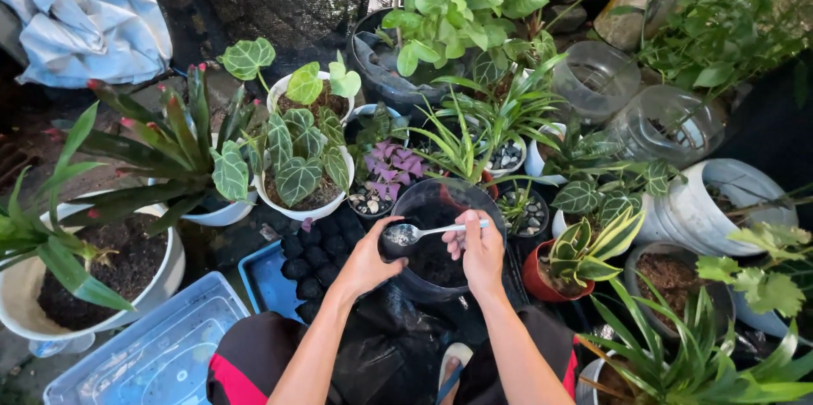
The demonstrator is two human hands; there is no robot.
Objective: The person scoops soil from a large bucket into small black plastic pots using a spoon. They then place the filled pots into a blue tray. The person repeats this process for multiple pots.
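Spoon over dark pot.
My right hand [479, 246] clamps the metal spoon [405, 234]; my left hand [370, 259] grips the dark pot [436, 206] rim.

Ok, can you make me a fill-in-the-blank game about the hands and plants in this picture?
1. The right hand holds a metal ____ by its handle.
2. The left hand grips the rim of a dark ____ with soil inside.
3. The little plant behind the pot has ____ leaves.
4. The black lumps lie in a ____ tray.

Missing words: spoon, pot, purple, blue
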